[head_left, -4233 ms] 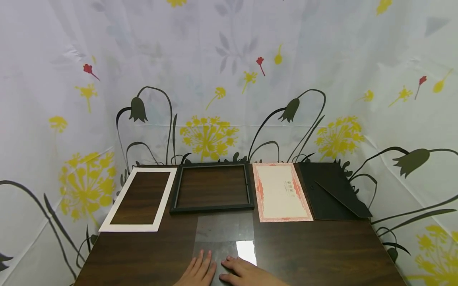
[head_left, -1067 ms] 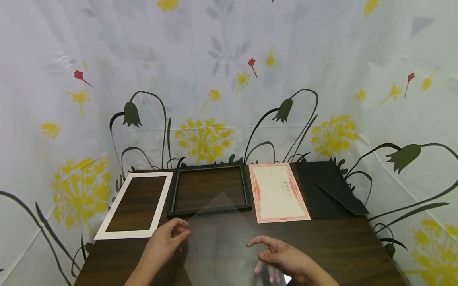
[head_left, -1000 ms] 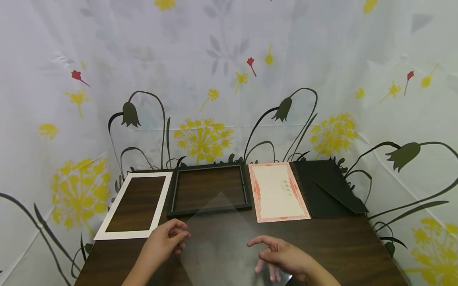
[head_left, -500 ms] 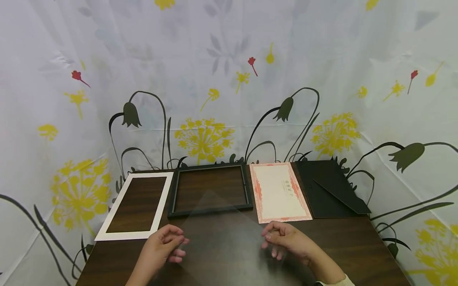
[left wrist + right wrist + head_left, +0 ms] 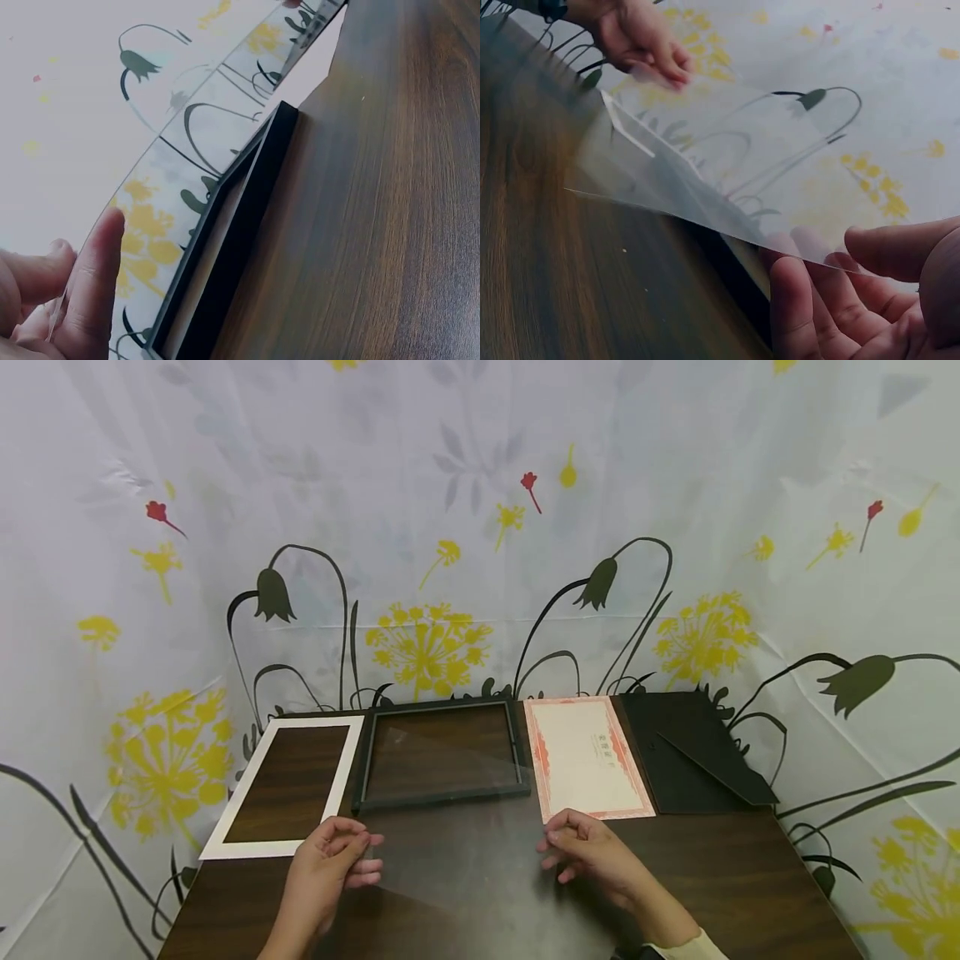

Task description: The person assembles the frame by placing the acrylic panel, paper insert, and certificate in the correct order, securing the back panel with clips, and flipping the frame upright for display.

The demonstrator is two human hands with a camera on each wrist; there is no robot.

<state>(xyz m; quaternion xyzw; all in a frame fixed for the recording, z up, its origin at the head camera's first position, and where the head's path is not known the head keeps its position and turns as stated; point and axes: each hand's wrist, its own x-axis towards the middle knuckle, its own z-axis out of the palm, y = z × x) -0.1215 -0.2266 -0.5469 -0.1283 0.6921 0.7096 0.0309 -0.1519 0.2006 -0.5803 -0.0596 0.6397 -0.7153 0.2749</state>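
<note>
A clear plastic sheet (image 5: 457,852) is held up in front of me, tilted, its far part overlapping the black frame (image 5: 365,760) in the head view. At its left edge, my left hand (image 5: 322,868) pinches it between thumb and fingers; the left wrist view shows the sheet's thin edge running away from those fingers (image 5: 97,262). My right hand (image 5: 596,860) pinches the opposite side, thumb above and fingers underneath, as the right wrist view shows. The frame lies on the table, with bare wood visible through its opening.
Left of the frame lies a white mat (image 5: 341,777) with a cut-out window. To its right are a cream certificate (image 5: 577,760) with a red border and a black backing board (image 5: 652,777) with a stand flap (image 5: 712,768). A flowered curtain (image 5: 480,527) hangs behind the dark wooden table (image 5: 750,885).
The sheet lay flat under both hands and is now lifted. It has turned from a corner pointing at the frame, and the right hand has moved right and now pinches its side.
</note>
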